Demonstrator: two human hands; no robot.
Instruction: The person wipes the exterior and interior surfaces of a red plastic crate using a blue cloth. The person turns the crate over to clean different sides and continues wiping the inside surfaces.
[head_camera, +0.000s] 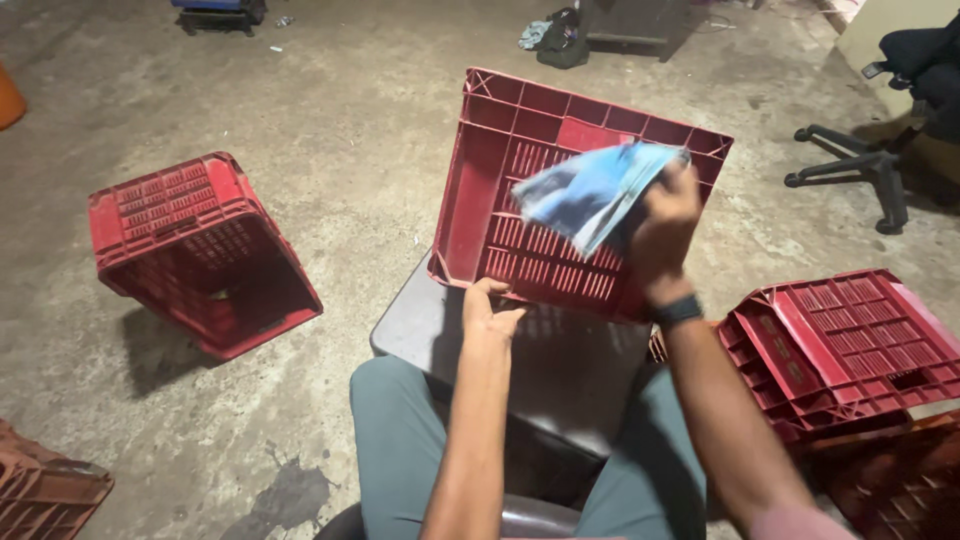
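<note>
A red slotted plastic crate (500, 160) is tipped up on a dark stool seat (570, 370) in front of my knees, its open side facing me. My left hand (487, 308) grips the crate's lower rim and steadies it. My right hand (663, 228), with a dark band on its wrist, holds a blue and white cloth (590, 192) against the inside of the crate. The cloth is blurred by motion.
Another red crate (200, 250) lies on its side on the concrete floor at the left. Stacked red crates (850, 345) sit at the right, and one more crate (40, 490) shows at the bottom left corner. An office chair base (860, 165) stands at the far right.
</note>
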